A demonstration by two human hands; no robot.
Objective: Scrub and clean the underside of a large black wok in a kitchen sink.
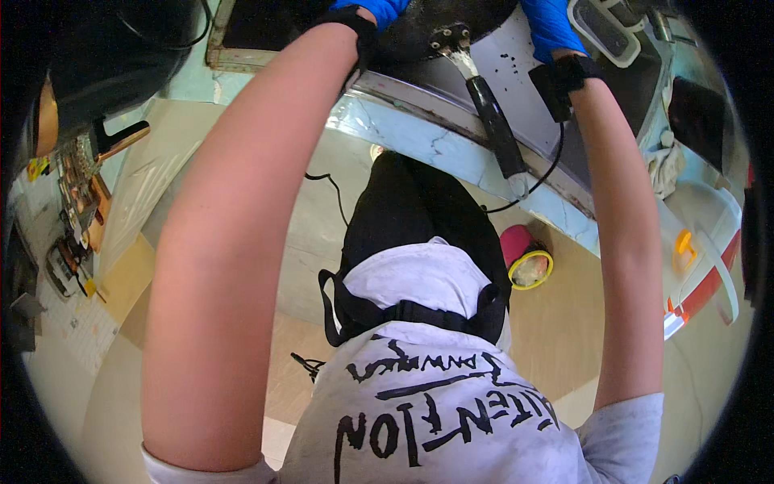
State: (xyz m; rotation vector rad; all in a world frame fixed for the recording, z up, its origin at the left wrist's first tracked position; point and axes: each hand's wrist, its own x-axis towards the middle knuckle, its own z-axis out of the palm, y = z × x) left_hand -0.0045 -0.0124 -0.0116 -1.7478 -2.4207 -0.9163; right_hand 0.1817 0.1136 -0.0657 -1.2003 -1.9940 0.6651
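Observation:
Both hands wear blue gloves and are cut off by the top edge of the view, so the fingers are hidden. My left hand [370, 11] is over the near left side of a dark frying pan or wok [417, 45]; whether it touches the pan cannot be seen. The pan's long black handle [497, 124] points towards me, past the counter's front edge, with a worn metal ferrule at the pan. To the right of the pan is my right hand [550, 27], above a grey metal surface [514, 78] scattered with dark crumbs.
A clear plastic container [608, 30] lies at the upper right, near a crumpled cloth [665, 166]. Several knives and utensils [81, 187] hang at the left. A pink tub with a yellow rim [531, 266] stands on the floor. A black cable [553, 166] hangs from the right wrist device.

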